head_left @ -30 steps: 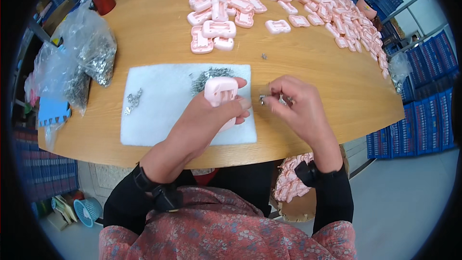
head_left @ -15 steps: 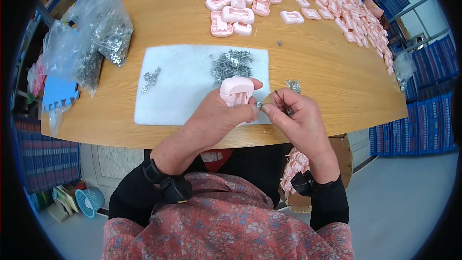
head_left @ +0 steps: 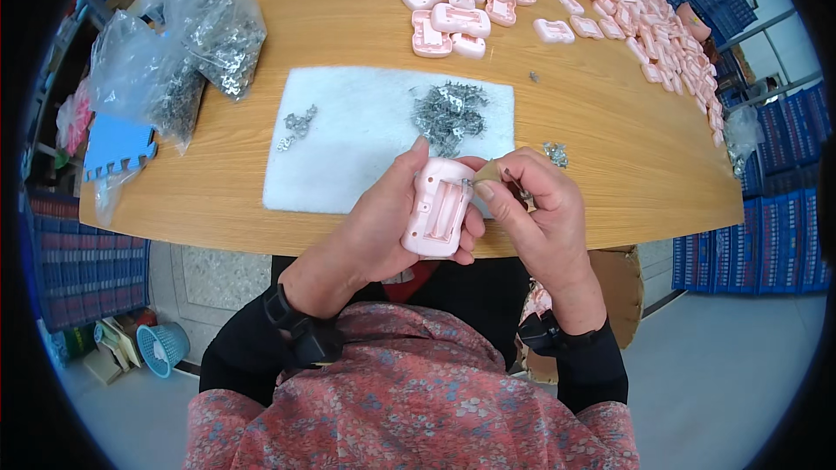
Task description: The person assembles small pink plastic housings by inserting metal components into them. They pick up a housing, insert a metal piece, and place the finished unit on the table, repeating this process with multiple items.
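My left hand (head_left: 379,216) is wrapped round a pale pink plastic casing (head_left: 446,213), its long open battery compartment facing up. At the upper right end of that compartment, my right hand (head_left: 553,219) pinches a small silvery metal contact piece (head_left: 468,182) between thumb and forefinger. A tan cover (head_left: 489,172) wraps the forefinger's tip. Something thin and dark, perhaps a tool, (head_left: 525,195) lies within the curled right fingers, mostly hidden. Beyond the hands, a heap of metal contact pieces (head_left: 448,117) rests on a white fibre pad (head_left: 348,170).
A smaller cluster of metal pieces (head_left: 299,123) lies on the pad's left, another (head_left: 555,154) on the wooden table (head_left: 627,178). Many pink casings (head_left: 601,9) cover the far right. Plastic bags of metal parts (head_left: 222,43) and a blue foam mat (head_left: 117,146) stand left.
The casing has been tilted so its compartment faces up, and my left thumb now lies along its edge. The metal piece has come to the compartment's end. The whole view has shifted slightly.
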`<state>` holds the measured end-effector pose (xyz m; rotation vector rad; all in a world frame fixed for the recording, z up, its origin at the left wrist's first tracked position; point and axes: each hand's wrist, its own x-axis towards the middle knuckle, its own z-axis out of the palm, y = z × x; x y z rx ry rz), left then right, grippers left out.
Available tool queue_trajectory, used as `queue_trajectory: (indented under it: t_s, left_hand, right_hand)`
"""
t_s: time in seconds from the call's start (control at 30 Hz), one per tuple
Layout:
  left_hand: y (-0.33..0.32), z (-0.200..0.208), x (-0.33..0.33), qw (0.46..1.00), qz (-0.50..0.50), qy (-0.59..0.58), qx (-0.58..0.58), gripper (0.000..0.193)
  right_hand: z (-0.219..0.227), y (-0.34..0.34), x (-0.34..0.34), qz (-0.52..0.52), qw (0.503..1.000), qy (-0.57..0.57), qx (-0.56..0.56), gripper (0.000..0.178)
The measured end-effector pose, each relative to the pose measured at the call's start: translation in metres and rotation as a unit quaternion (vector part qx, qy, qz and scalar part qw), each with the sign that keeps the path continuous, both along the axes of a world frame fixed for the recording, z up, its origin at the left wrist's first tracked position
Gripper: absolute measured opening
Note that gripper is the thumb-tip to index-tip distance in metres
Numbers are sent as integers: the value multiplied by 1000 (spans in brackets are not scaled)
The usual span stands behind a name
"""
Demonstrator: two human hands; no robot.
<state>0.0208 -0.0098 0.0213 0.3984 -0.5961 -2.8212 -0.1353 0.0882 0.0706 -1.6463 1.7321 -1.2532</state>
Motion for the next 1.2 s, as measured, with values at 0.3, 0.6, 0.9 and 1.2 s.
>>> queue_trajectory:
  t_s: [0.3,0.6,0.9,1.2]
  left_hand:
    - [-8,16,-18,941,235,-11,-243,56]
    - [3,15,1,910,115,-9,-398,46]
    - [-6,24,19,981,-61,-116,-144,36]
    - [5,4,9,961,-149,-80,-218,54]
  right_hand:
    - [-17,20,13,40,873,-464,142,16]
    - [-46,26,-16,59,865,-485,117,14]
    - [-20,36,-41,103,928,-313,171,13]
    - [7,33,-17,95,952,-233,175,8]
